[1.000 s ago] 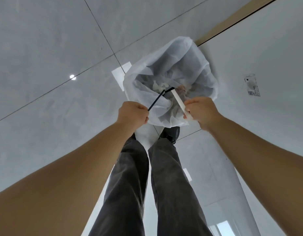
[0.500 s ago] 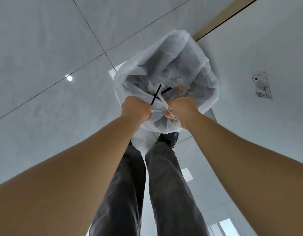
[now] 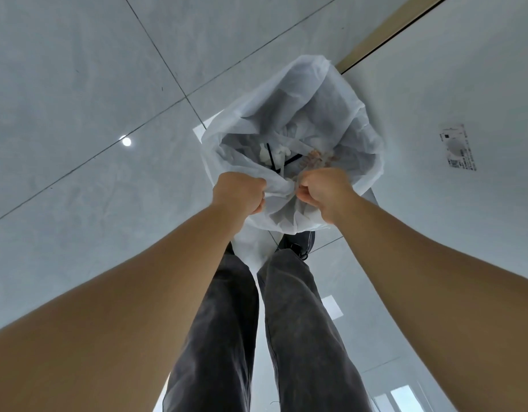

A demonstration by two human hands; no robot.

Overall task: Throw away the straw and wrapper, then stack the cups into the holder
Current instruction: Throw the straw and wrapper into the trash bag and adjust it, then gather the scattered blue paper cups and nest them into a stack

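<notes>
Straw point(image 3: 271, 157), thin, black and stiff, lies inside the white bin liner point(image 3: 346, 114), just beyond my knuckles, crossed by a second black strip point(image 3: 292, 159). Pale crumpled scraps point(image 3: 282, 151) sit around it; I cannot tell which of them is the wrapper. Something brownish and lumpy point(image 3: 317, 158) rests just ahead of my right fist.

My left hand point(image 3: 237, 193) is a closed fist bunching the near rim of the liner; my right hand point(image 3: 325, 193) is fisted on the same rim just beside it. Between the two fists the film gathers into tight, creased folds. Whether either fist also hides anything else, I cannot tell.

Liner: thin, translucent, matte, wrinkled, mouth gaping open beyond my grip, far edge standing up in a soft peak.

Below my wrists, dark grey trousers point(image 3: 227, 322) and one dark shoe point(image 3: 298, 242). Floor point(image 3: 78, 84): glossy pale grey tile, dark grout lines.
</notes>
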